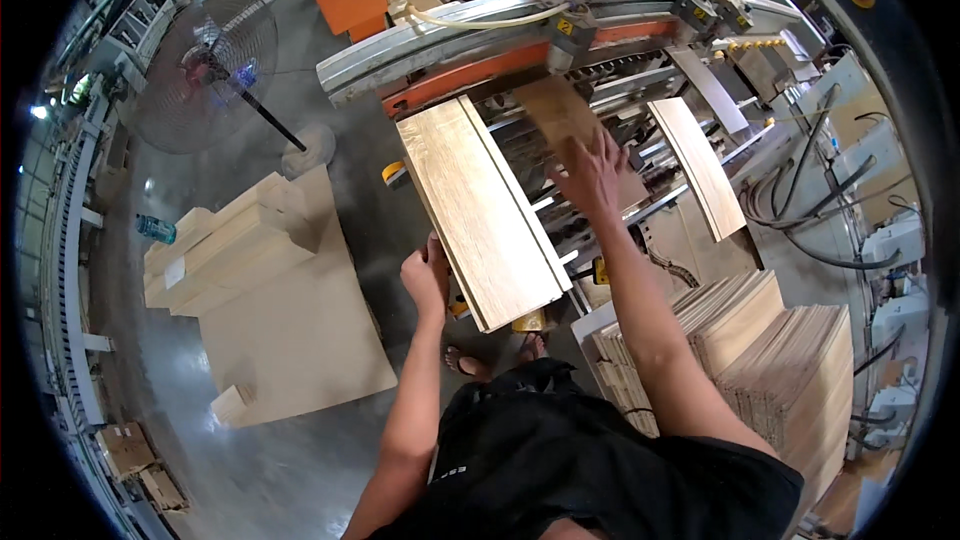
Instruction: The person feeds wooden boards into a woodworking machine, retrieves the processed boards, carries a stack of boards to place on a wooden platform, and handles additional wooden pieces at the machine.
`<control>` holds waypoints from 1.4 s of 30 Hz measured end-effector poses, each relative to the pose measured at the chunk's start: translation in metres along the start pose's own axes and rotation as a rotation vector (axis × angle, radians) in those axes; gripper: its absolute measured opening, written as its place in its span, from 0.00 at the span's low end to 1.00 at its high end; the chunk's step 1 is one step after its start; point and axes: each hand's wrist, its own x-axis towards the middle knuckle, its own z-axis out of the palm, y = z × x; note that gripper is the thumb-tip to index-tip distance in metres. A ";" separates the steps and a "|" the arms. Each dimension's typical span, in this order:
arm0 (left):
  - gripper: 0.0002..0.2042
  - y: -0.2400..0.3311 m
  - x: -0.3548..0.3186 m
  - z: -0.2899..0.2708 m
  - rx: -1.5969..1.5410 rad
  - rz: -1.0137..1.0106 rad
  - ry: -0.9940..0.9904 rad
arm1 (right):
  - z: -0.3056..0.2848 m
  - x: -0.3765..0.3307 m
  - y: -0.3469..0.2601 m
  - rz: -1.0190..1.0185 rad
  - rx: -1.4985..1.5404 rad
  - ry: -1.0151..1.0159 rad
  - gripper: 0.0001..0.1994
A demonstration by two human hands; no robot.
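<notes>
A pale wood-grain panel [480, 210], apparently lying on others, rests across the front left of a machine bed. My left hand [428, 278] is at the panel's left edge, its fingers curled and closed against that side. Further right, my right hand [594, 178] reaches over the machine with its fingers spread. Beneath those fingers is a darker brown panel [556, 110], somewhat blurred and tilted; the hand covers part of it. Another light wood panel [698, 168] lies on the machine to the right, apart from both hands.
Stacked wood panels [790, 370] stand at my right. The machine's metal rail [450, 25] runs along the far side. On the left are panels piled on a brown sheet [290, 350], a pedestal fan [205, 70] and a teal bottle [156, 229]. Cables [825, 200] hang at the right.
</notes>
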 end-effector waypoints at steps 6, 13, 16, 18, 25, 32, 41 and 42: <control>0.28 -0.012 0.004 0.005 0.032 0.024 0.013 | -0.033 -0.067 0.027 0.071 0.149 -0.054 0.35; 0.16 -0.046 0.018 0.009 -0.098 0.053 -0.055 | -0.012 -0.072 0.033 0.111 0.223 0.095 0.35; 0.11 -0.037 0.020 0.008 -0.045 0.106 -0.091 | -0.010 -0.073 0.035 0.109 0.287 0.135 0.35; 0.12 -0.036 0.021 0.009 0.046 0.151 -0.092 | -0.012 -0.073 0.033 0.145 0.274 0.083 0.36; 0.12 -0.044 0.022 0.009 -0.388 -0.121 -0.130 | -0.018 -0.072 0.028 0.147 0.287 0.061 0.36; 0.12 -0.032 0.018 0.005 -0.095 -0.008 -0.112 | -0.012 -0.074 0.031 0.109 0.268 0.130 0.33; 0.12 -0.011 0.010 0.000 -0.038 -0.088 -0.136 | -0.062 -0.121 0.059 0.078 0.419 0.323 0.19; 0.13 -0.005 0.010 -0.001 -0.046 -0.075 -0.184 | -0.066 -0.132 0.077 0.067 0.450 0.343 0.19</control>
